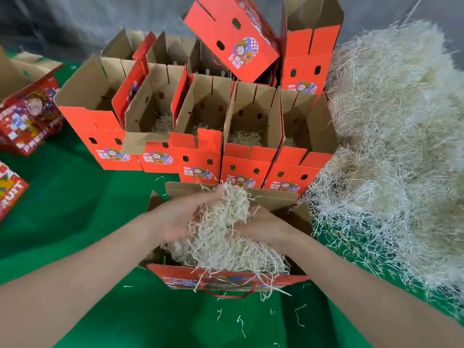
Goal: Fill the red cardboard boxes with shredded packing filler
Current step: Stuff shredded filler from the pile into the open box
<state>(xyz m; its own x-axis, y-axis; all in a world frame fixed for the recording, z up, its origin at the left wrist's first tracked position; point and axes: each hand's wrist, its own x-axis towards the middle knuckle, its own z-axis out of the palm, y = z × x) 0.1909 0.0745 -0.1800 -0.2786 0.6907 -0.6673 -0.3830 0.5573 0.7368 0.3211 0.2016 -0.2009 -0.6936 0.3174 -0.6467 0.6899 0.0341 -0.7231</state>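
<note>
An open red cardboard box (226,278) stands right in front of me, and pale shredded filler (221,249) spills over its near rim. My left hand (175,217) and my right hand (263,226) are both above the box, pressed against a wad of filler (226,212) held between them. The fingers of both hands are partly buried in the strands. A big heap of the same filler (391,146) lies to the right. Behind the near box stands a row of several open red boxes (198,156), most with a little filler at the bottom.
More red boxes are stacked at the back, one tilted box (233,36) on top. Closed printed boxes (27,114) lie at the left on the green cloth (75,202). Loose strands are scattered on the cloth near me.
</note>
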